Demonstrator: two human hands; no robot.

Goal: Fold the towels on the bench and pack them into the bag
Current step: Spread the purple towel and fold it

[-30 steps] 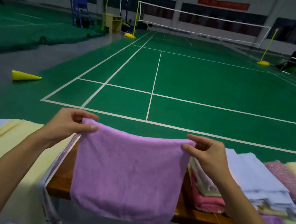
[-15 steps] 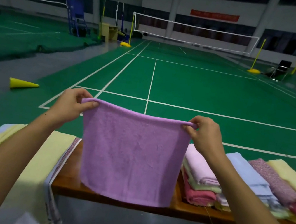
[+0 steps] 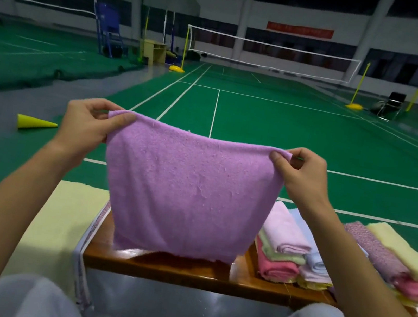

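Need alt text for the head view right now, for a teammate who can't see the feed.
Both hands, left and right, pinch the top corners of a purple towel, holding it up above a wooden bench. Folded towels are stacked on the bench to the right, with a green badminton court beyond.

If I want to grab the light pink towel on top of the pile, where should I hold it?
Take the light pink towel by its rounded folded end, the one facing you, coming from the front. It lies on top of the pile with nothing covering it, so pinching that thick fold would probably keep it folded.
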